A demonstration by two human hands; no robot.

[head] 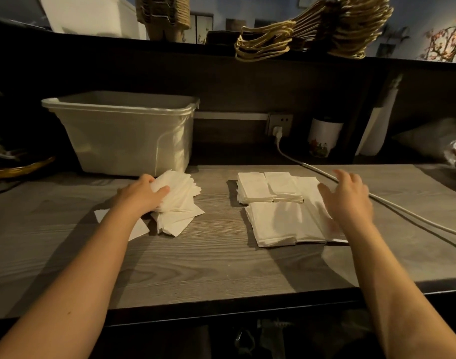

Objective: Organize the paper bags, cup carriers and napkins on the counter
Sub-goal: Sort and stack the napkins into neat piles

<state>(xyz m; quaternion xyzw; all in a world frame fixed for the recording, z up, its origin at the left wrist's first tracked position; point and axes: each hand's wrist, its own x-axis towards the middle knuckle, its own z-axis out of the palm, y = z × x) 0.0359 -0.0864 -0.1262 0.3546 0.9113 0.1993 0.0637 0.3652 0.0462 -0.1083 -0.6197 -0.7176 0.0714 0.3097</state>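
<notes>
Left hand on counter, fingers and thumb curled round fanned bundle of loose napkins. Bundle lies under and just right of that hand, in front of plastic tub.

Right hand fingers spread and relaxed, holding nothing, over right edge of neat napkin stacks. Cannot tell if it touches them. Stacks lie left of hand, white cable to its right.

Paper bags with twine handles lie heaped on upper shelf, well apart from both hands.
</notes>
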